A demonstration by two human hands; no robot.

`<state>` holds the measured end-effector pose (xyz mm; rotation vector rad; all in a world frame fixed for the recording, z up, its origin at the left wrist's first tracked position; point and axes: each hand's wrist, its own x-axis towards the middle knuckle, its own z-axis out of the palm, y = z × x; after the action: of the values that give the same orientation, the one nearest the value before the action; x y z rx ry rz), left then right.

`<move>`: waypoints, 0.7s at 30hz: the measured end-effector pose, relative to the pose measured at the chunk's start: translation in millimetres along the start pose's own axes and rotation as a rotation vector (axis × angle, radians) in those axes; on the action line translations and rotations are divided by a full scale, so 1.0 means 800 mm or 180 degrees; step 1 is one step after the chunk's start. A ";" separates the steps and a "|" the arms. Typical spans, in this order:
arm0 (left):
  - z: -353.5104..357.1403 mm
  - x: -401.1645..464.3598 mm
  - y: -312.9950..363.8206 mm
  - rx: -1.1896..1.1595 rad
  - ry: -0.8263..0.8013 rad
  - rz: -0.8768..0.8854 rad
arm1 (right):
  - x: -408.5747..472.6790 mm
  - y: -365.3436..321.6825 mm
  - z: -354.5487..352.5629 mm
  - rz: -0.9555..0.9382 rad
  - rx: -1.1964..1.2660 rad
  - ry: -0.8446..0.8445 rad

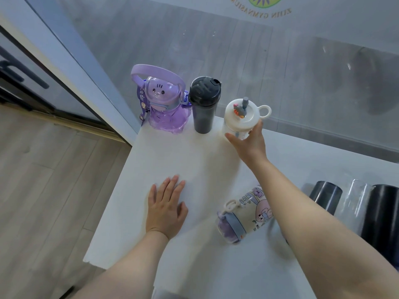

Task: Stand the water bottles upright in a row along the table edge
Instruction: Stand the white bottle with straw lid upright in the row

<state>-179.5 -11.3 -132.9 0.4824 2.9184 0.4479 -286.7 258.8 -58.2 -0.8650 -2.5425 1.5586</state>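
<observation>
Three bottles are seen upright in a row along the far edge of the white table point(138, 212), w/ a fourth lying on its side nearer the camera.

Far left: the purple bear bottle point(165, 104), bulky, w/ a hoop handle and a strap; probably awkward by the body, best lifted by the handle. Just right of it, apart but close, the dark shaker bottle point(204, 104), a plain taper w/ a flip lid; judged rigid plastic, smooth and maybe slippery, to be gripped at mid-body.

Near centre-left, the left hand point(167, 210) is laid flat on the tabletop, fingers straight and slightly spread, nothing held.

Next in the row, the white-lidded bottle point(241, 117) is wrapped below its lid by the right hand point(250, 143), thumb on the left side and fingertips on the right. Its clear body is mostly hidden; whether the base is fully set down cannot be told. The straw and figure on top look fragile and are better avoided.

Near right, the cartoon bottle point(244, 216) lies on its side under the right forearm, lid toward the camera; likely light if empty and apt to roll. A hold round the barrel is advised, not by the cord loop.

Far right, three more cylinders point(326, 196), two dark and one clear, are lying side by side. The outstretched arm is judged the main obstacle to reaching them.
</observation>
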 end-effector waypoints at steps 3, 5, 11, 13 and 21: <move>-0.001 0.000 0.000 0.0014 0.0016 0.0003 | -0.007 0.005 -0.006 -0.0022 -0.0031 -0.0023; -0.002 0.000 0.001 0.0015 0.0014 -0.0002 | -0.008 0.005 -0.007 -0.0037 -0.0044 -0.0056; -0.004 -0.001 0.002 0.0068 -0.0055 -0.0002 | -0.033 0.006 -0.034 0.0053 0.0047 -0.0208; -0.005 -0.001 0.002 0.0079 -0.0064 0.0003 | -0.060 0.013 -0.054 0.0132 -0.0228 -0.0305; -0.005 -0.001 0.003 0.0093 -0.0049 -0.0003 | -0.147 0.026 -0.122 -0.0713 -0.1836 -0.1714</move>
<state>-178.7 -10.5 -128.7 0.4861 2.9141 0.3999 -148.1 289.1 2.1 -0.1473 -3.4084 1.1095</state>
